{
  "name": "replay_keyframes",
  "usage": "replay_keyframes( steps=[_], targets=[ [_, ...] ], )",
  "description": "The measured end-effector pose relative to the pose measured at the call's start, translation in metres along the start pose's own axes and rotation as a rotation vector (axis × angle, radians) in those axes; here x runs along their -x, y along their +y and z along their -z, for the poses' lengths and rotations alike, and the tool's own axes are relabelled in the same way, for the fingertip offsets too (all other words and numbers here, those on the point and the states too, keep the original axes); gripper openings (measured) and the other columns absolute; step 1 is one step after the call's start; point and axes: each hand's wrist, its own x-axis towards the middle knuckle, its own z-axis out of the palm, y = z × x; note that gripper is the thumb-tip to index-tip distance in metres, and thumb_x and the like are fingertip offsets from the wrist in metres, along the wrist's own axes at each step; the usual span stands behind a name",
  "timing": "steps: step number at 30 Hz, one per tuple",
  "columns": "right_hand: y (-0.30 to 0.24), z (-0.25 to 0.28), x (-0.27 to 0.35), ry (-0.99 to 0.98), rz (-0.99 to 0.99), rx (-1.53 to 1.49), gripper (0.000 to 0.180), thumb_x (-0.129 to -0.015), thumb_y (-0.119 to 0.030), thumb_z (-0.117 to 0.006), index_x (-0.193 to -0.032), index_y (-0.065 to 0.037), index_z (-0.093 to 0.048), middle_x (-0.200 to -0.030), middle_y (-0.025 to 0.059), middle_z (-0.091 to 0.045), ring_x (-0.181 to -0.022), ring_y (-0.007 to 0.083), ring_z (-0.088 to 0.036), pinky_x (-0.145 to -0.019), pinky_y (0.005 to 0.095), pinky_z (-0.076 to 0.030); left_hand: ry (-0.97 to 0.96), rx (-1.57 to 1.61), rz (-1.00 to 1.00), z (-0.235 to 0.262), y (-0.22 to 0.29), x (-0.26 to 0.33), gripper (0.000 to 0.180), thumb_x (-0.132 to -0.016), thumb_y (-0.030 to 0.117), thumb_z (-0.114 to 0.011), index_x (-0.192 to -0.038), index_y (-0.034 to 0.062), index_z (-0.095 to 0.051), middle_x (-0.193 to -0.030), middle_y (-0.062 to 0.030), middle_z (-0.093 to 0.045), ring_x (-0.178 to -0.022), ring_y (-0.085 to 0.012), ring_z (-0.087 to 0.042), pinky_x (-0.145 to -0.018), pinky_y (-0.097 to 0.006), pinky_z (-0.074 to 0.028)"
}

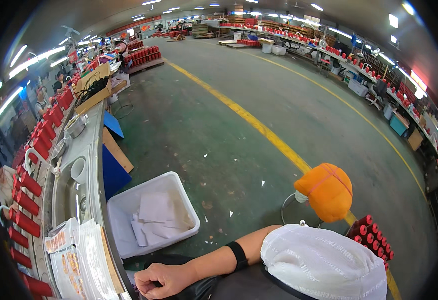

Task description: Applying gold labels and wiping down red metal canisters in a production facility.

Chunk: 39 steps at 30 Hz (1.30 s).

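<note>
My right hand (160, 281) is closed in a fist beside the bench edge, at the bottom left of centre. Its curled fingers hide whatever they may hold. A black band (238, 255) circles the bare forearm, and a white puffed sleeve (324, 260) covers the upper arm. Nearest the hand, on the bench, lies a stack of printed sheets (90, 257). Just beyond the hand stands a white plastic bin (191, 227) with white sheets of paper inside. My left hand is out of view.
Along the left bench are a metal sink (65, 200), a white jug (78, 171), red cylinders (27, 201) and an open carton (90, 102). An orange padded thing (329, 192) and stacked red cylinders (371, 235) stand at right. Yellow lines (259, 127) cross the green floor.
</note>
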Motion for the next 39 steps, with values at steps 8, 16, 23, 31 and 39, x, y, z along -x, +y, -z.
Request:
replay_keyframes(
  steps=[8,16,23,31,39],
  targets=[
    [0.023,0.005,-0.004,-0.029,-0.032,-0.077,0.015,-0.087,-0.011,-0.062,-0.082,-0.003,-0.05,-0.07,0.0012,-0.057,-0.063,0.0072,-0.049,-0.057,0.0244,-0.039,0.118,-0.228,0.003,-0.044,0.009,0.017,0.083,-0.083,0.062,-0.054,-0.145,0.0102,-0.036,-0.137,-0.0156,-0.047,-0.122,-0.0342,-0.049,-0.103,-0.048,-0.044],
    [0.046,0.001,-0.023,-0.116,-0.034,-0.218,0.018,-0.089,-0.012,-0.063,-0.082,-0.004,-0.049,-0.072,-0.0027,-0.047,-0.066,0.0057,-0.04,-0.058,0.0228,-0.036,0.194,-0.147,-0.147,-0.041,-0.004,-0.006,0.081,-0.085,0.062,-0.051,-0.145,0.0092,-0.035,-0.131,-0.0182,-0.051,-0.112,-0.034,-0.055,-0.094,-0.047,-0.049],
    [0.046,0.023,-0.036,-0.113,-0.104,-0.304,0.013,-0.09,-0.008,-0.063,-0.087,-0.003,-0.052,-0.082,-0.001,-0.053,-0.072,0.0053,-0.047,-0.061,0.0232,-0.039,0.339,-0.209,-0.253,-0.04,-0.005,-0.013,0.08,-0.087,0.062,-0.049,-0.144,0.0083,-0.035,-0.125,-0.0204,-0.055,-0.103,-0.0337,-0.06,-0.086,-0.047,-0.053],
    [0.049,0.014,-0.076,-0.329,-0.246,-0.628,0.016,-0.088,0.009,-0.059,-0.097,-0.002,-0.051,-0.089,0.0104,-0.058,-0.082,0.0157,-0.056,-0.07,0.0271,-0.045,0.801,-0.398,-0.384,-0.017,0.006,0.032,0.079,-0.088,0.063,-0.047,-0.144,0.0077,-0.033,-0.122,-0.023,-0.056,-0.097,-0.0346,-0.064,-0.08,-0.049,-0.056],
    [0.066,-0.051,-0.091,-0.671,-0.346,-0.911,0.013,-0.086,0.007,-0.057,-0.095,-0.001,-0.052,-0.091,0.0155,-0.06,-0.08,0.0173,-0.057,-0.071,0.0279,-0.047,0.662,0.339,-0.626,-0.007,0.003,0.105,0.085,-0.086,0.066,-0.046,-0.14,0.0008,-0.037,-0.123,-0.0252,-0.057,-0.106,-0.0377,-0.062,-0.088,-0.049,-0.053]
  ],
)
